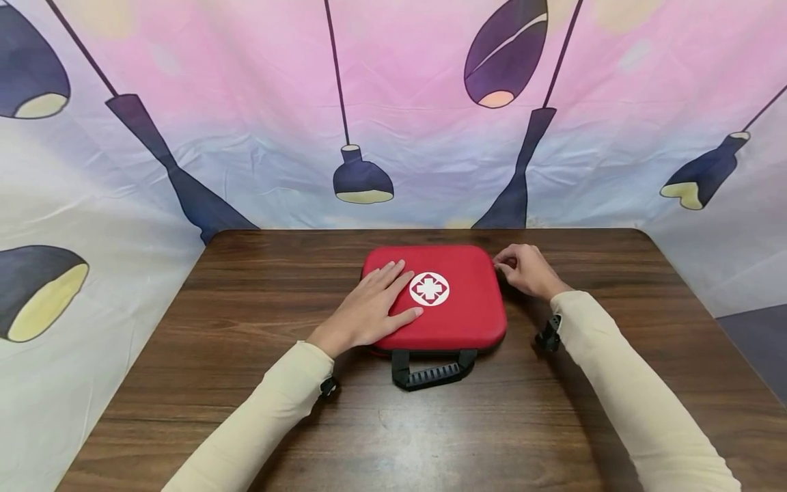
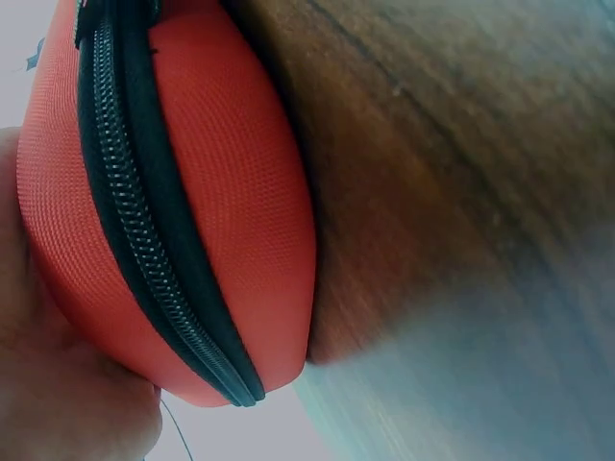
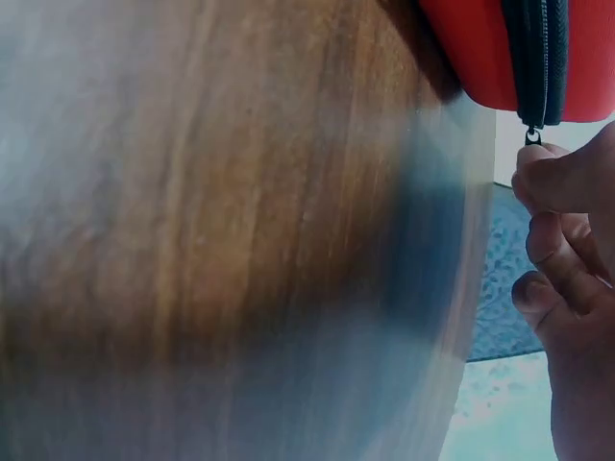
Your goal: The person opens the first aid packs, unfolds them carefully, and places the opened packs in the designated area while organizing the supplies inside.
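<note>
A red first aid case (image 1: 467,321) with a white cross emblem lies flat on the wooden table, its black handle (image 1: 433,376) toward me. My left hand (image 1: 371,307) rests on the left part of its lid with the fingers spread. At the case's far right side, my right hand (image 1: 525,271) pinches a small zipper pull (image 3: 532,138) between thumb and finger, as the right wrist view shows. A black zipper (image 2: 144,230) runs along the case's side; in the left wrist view its teeth are joined where visible.
The dark brown wooden table (image 1: 258,307) extends around the case on all sides. Behind it hangs a cloth backdrop (image 1: 270,89) printed with lamps, close to the table's far edge. Each wrist carries a small black camera (image 1: 549,333).
</note>
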Action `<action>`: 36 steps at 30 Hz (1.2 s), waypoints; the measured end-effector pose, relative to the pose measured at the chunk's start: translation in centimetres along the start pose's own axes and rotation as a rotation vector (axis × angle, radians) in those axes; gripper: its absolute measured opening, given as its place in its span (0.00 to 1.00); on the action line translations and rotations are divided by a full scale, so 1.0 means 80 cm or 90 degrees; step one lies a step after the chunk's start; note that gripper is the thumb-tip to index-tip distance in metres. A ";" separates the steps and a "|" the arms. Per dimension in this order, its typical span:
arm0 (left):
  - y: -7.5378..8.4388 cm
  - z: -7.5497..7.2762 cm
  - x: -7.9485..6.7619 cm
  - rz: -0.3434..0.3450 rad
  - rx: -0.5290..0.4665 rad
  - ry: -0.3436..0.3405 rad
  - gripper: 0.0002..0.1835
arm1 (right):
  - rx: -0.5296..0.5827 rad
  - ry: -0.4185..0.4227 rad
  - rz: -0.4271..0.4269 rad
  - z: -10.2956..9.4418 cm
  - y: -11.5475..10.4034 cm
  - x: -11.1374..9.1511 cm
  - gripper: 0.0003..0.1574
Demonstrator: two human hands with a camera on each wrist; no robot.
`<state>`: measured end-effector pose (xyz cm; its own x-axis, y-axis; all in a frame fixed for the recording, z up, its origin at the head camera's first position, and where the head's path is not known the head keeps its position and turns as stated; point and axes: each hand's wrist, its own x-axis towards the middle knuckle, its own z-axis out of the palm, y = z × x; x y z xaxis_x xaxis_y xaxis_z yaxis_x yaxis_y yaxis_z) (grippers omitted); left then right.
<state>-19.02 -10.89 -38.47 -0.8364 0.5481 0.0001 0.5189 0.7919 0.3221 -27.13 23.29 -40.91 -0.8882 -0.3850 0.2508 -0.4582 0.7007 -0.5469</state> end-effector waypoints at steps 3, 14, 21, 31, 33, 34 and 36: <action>0.001 0.001 0.001 0.002 0.002 0.001 0.45 | -0.023 0.000 -0.013 -0.004 -0.002 -0.005 0.07; 0.002 0.002 0.001 0.003 0.011 0.001 0.45 | -0.078 -0.005 -0.062 -0.009 -0.009 -0.028 0.06; 0.003 0.003 0.001 0.004 0.020 0.000 0.44 | -0.088 0.001 -0.085 -0.011 -0.018 -0.047 0.05; 0.001 0.003 0.000 0.004 0.008 0.012 0.45 | -0.078 0.005 -0.110 -0.008 -0.033 -0.081 0.06; 0.000 0.003 0.000 0.003 0.009 0.012 0.45 | -0.079 0.005 -0.111 -0.007 -0.037 -0.087 0.06; -0.001 0.004 0.000 0.003 0.008 0.012 0.44 | -0.079 0.004 -0.111 -0.007 -0.039 -0.091 0.07; -0.001 0.005 0.001 0.005 0.010 0.011 0.44 | -0.079 0.004 -0.113 -0.008 -0.042 -0.098 0.07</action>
<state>-19.05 -10.84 -38.85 -0.8354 0.5493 0.0185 0.5276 0.7921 0.3068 -18.68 24.29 -40.54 -0.7934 -0.5056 0.3388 -0.6076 0.6914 -0.3910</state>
